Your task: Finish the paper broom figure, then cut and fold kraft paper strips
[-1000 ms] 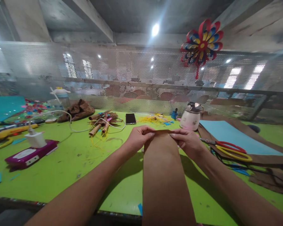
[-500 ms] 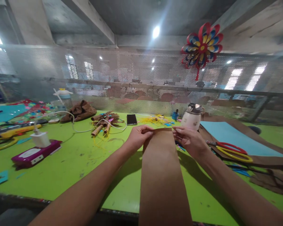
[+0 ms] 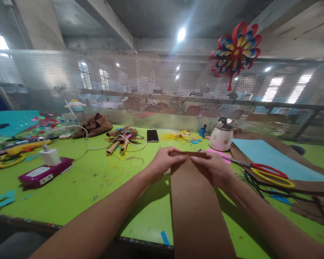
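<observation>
Left hand (image 3: 166,163), centre of frame: thumb and fingers pinched on the far edge of the brown paper strip (image 3: 197,208), at its left corner. Right hand (image 3: 213,167) just beside it, same pinch on the right part of that edge. Fingertips of the two hands are close together with a small gap between them. The far edge looks folded over; can't tell how far.

The strip runs from the bottom centre of frame up to the hands and lies along the green table (image 3: 97,180), between the two forearms.

Around it:
- Right of centre: red-and-yellow scissors (image 3: 270,172) lying on brown sheets, blades pointing toward the right hand, near but not touching it.
- Behind the scissors: blue sheet (image 3: 272,158).
- Just above the right hand: pink paper scrap (image 3: 218,154), then a white jug (image 3: 221,135), upright.
- Above the hands: dark phone (image 3: 152,135) lying flat, yellow shreds (image 3: 178,136) beside it.
- Left of the phone: bundle of rolled paper tubes (image 3: 118,140), with a white cable looped across it.
- Left side: purple device (image 3: 44,172) with a white charger (image 3: 50,156) on top.
- Upper right: red, blue and yellow paper pinwheel (image 3: 237,45) hanging on the perforated screen (image 3: 151,82).
</observation>
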{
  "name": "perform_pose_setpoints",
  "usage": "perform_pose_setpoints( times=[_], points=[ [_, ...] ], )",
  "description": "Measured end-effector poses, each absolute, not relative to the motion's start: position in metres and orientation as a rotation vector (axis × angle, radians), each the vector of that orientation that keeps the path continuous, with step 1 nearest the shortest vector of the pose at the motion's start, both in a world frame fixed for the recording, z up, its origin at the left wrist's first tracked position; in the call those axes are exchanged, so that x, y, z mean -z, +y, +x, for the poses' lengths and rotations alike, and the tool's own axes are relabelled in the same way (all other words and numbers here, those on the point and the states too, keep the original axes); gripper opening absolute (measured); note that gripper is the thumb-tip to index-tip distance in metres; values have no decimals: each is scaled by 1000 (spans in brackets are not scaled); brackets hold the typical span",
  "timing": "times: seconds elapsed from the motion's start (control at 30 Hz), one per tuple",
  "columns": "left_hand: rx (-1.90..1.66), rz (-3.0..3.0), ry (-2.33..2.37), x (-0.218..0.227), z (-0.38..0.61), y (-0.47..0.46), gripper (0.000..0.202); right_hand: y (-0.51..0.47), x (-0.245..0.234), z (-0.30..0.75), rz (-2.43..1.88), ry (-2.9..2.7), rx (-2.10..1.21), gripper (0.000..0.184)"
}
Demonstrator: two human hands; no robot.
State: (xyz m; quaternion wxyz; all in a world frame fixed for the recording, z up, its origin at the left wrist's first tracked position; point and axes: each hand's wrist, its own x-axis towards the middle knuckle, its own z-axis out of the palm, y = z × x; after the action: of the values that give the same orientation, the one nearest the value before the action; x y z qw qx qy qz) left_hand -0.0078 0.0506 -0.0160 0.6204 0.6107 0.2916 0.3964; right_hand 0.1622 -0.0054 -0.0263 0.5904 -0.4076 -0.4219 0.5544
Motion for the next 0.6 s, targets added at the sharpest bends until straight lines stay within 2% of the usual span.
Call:
perform_pose_setpoints(
  times=[0.37, 0.6],
  points=[
    [-921, 1411, 643, 22, -6, 57, 13, -7, 21, 160, -1070, -901, -1266, 22],
    [-809, 1254, 634, 16, -10, 54, 14, -4, 26, 164, -1050, -947, -1268, 22]
  ],
)
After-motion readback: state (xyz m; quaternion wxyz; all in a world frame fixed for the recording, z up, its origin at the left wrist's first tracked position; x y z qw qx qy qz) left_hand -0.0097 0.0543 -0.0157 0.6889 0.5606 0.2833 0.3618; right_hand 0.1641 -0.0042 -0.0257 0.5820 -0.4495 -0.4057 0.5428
